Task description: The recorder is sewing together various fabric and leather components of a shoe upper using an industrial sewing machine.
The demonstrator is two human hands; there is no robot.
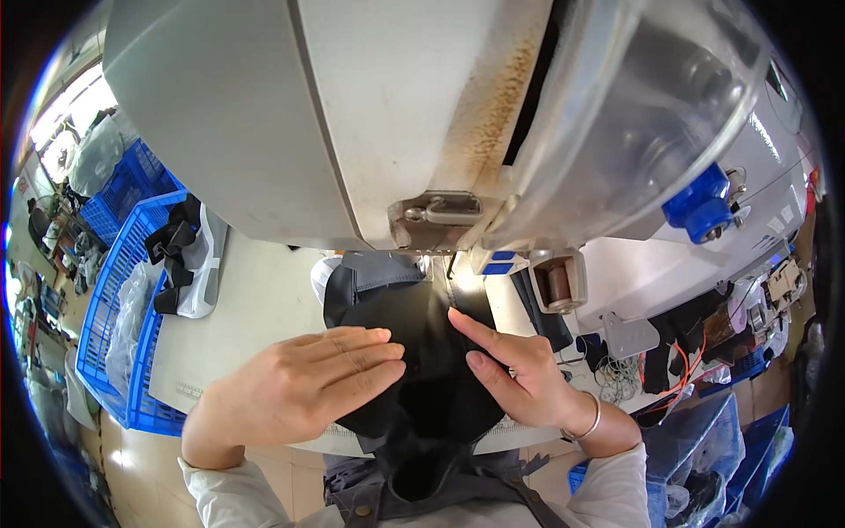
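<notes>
Left grip wide, fingers extended over the black piece; right grip also wide, index and thumb spread along its opposite side. Piece lies on the pale surface, below the sewing machine. Advisable: even pressure, fabric smooth, fingertips clear.

The machine is cut off above; the cloth is partly hidden by the left hand and the right hand.
</notes>
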